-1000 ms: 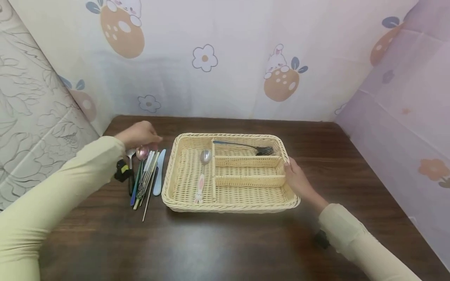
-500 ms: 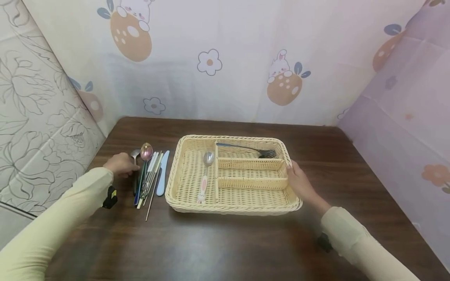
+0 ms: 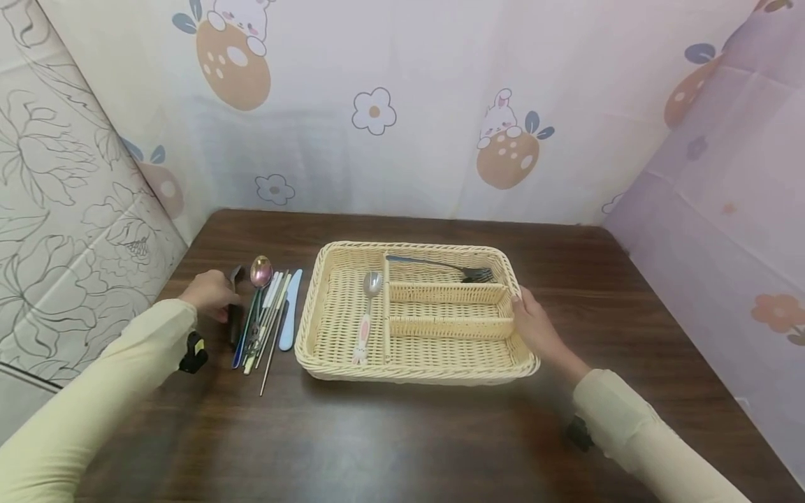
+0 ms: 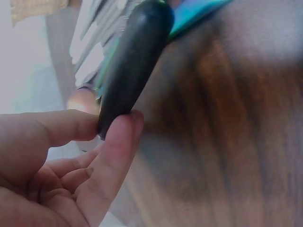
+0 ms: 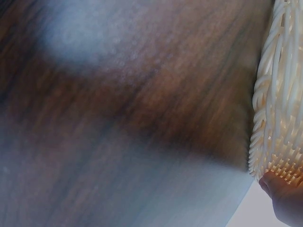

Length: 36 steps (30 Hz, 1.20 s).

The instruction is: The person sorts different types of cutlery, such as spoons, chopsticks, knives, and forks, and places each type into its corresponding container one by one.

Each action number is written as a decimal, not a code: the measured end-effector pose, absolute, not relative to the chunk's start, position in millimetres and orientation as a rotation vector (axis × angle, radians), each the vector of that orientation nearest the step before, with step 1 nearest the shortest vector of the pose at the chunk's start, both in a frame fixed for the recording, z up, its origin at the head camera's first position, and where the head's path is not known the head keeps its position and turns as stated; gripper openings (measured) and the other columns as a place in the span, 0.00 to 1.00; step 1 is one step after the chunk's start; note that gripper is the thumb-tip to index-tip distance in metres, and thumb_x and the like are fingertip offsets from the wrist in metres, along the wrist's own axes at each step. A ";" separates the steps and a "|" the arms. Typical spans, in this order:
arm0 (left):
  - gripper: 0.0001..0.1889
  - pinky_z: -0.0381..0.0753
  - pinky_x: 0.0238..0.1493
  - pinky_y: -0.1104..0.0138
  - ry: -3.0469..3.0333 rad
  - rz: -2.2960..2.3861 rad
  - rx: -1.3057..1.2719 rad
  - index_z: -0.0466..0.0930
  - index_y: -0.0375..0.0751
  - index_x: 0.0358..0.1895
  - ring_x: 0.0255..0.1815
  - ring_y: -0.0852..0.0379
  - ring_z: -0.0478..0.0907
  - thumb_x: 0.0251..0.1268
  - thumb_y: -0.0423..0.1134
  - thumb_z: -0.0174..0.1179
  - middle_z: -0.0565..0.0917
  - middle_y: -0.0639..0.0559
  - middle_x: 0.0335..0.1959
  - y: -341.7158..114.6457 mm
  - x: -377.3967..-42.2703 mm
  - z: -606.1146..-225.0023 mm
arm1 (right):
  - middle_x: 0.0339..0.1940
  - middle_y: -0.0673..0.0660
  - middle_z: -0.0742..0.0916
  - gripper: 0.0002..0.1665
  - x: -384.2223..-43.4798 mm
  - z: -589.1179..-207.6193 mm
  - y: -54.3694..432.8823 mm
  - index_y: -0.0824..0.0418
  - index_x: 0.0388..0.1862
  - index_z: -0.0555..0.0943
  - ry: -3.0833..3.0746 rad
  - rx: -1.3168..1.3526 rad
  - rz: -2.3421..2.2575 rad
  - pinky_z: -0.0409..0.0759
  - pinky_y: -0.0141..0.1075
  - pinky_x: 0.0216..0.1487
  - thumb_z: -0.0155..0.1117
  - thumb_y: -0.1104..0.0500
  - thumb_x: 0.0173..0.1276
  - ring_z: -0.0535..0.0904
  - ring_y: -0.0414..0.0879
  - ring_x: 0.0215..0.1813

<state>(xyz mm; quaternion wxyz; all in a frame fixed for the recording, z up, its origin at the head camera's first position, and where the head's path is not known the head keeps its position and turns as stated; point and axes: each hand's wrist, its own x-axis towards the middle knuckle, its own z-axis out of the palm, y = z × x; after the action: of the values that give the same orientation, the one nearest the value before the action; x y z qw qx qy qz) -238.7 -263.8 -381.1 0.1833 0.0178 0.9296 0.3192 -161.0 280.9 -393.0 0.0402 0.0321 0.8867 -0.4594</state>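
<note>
My left hand (image 3: 210,292) is at the left side of the cutlery group, pinching a spoon with a black handle (image 4: 135,61) between thumb and forefinger. In the head view the spoon's bowl (image 3: 235,273) shows just past the fingers, turned partly edge-on. Beside it lie a pink-gold spoon (image 3: 260,271), several chopsticks (image 3: 272,328) and a light blue knife (image 3: 290,314). My right hand (image 3: 536,323) grips the right rim of a woven basket (image 3: 418,374), its thumb showing on the weave in the right wrist view.
Dividers split the basket into compartments. A spoon with a rabbit handle (image 3: 365,321) lies in the left one, and a dark fork (image 3: 440,263) in the back right one. Patterned cloth (image 3: 377,168) hangs behind the dark wooden table (image 3: 390,440).
My left hand has come down from above the cutlery to its left side and taken hold of the black-handled spoon, turning it slightly. The right hand stays on the basket.
</note>
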 end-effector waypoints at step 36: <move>0.10 0.83 0.36 0.62 2.140 0.999 0.322 0.79 0.20 0.38 0.34 0.49 0.85 0.65 0.27 0.51 0.84 0.34 0.37 -108.6 -241.6 -329.4 | 0.66 0.76 0.65 0.33 -158.1 -393.6 280.1 0.65 0.76 0.43 2.676 0.098 -1.501 0.60 0.57 0.65 0.29 0.51 0.79 0.66 0.67 0.64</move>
<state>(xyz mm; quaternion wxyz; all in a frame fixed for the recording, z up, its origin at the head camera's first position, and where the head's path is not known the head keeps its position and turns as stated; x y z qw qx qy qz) -241.6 -108.6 -329.4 0.3699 0.1255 0.8342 0.3892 -158.1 280.1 -393.6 0.0360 0.0319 0.8712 -0.4886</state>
